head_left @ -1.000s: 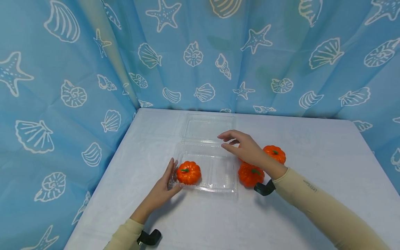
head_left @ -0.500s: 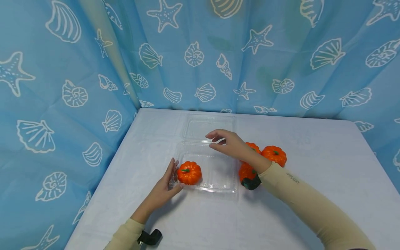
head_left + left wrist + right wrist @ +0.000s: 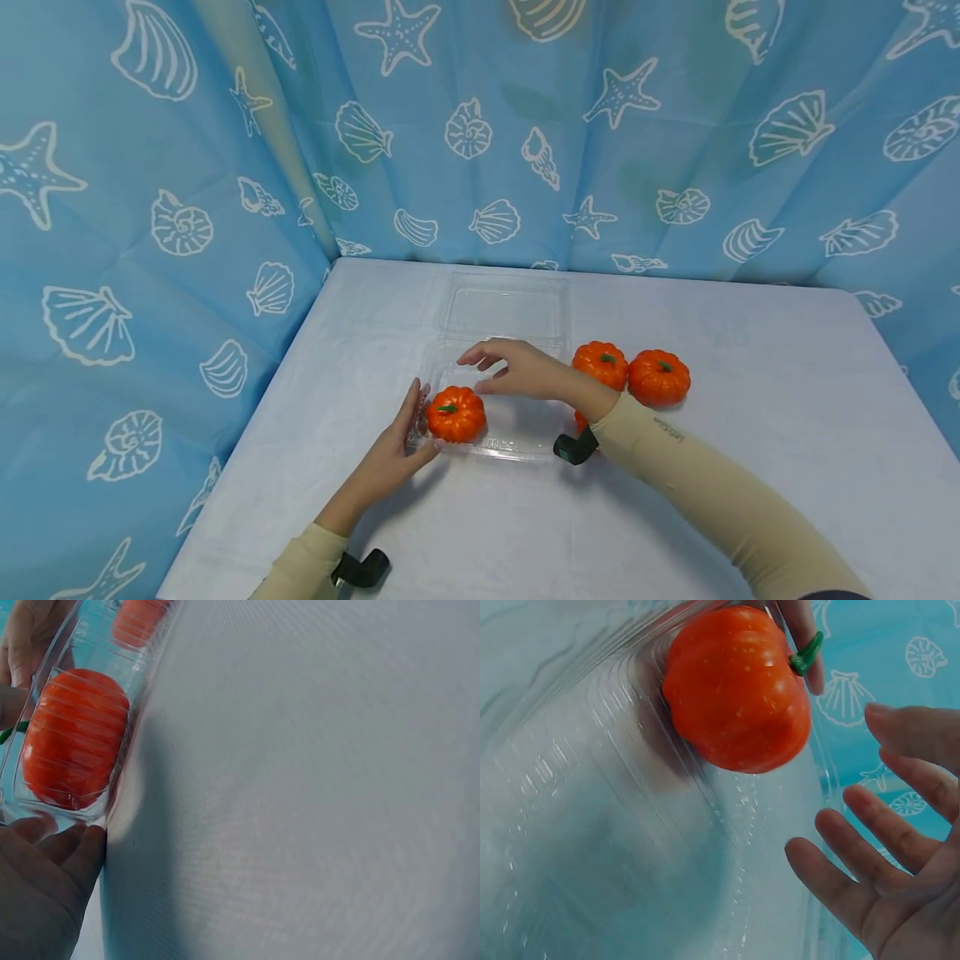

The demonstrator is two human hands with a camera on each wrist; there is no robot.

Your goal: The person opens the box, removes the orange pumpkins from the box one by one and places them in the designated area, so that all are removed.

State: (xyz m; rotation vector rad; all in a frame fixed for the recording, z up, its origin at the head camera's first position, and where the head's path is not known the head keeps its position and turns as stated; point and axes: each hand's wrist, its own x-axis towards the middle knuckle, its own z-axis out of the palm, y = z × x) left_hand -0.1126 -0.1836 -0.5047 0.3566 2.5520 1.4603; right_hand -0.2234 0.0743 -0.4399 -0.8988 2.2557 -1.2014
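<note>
A clear plastic clamshell box (image 3: 525, 429) lies open on the table, its lid (image 3: 506, 307) laid back behind it. In its left end sits an orange toy pumpkin (image 3: 456, 414) with a green stem, which also shows in the right wrist view as a pumpkin (image 3: 739, 690). My left hand (image 3: 393, 442) rests against the box's left side with fairly straight fingers; in the left wrist view its fingertips touch the box wall. My right hand (image 3: 517, 369) hovers above the box, just right of the pumpkin, fingers spread and slightly bent with nothing between them.
Right of the box are more toy pumpkins: one at the back (image 3: 600, 364), one farther right (image 3: 658, 377), and one mostly hidden under the right forearm. A blue shell-print curtain (image 3: 465, 183) hangs behind and left of the white-covered table (image 3: 750, 350).
My right hand has moved left and slightly down, from beside the loose pumpkins to over the box near the pumpkin inside. My left hand and the box have stayed put.
</note>
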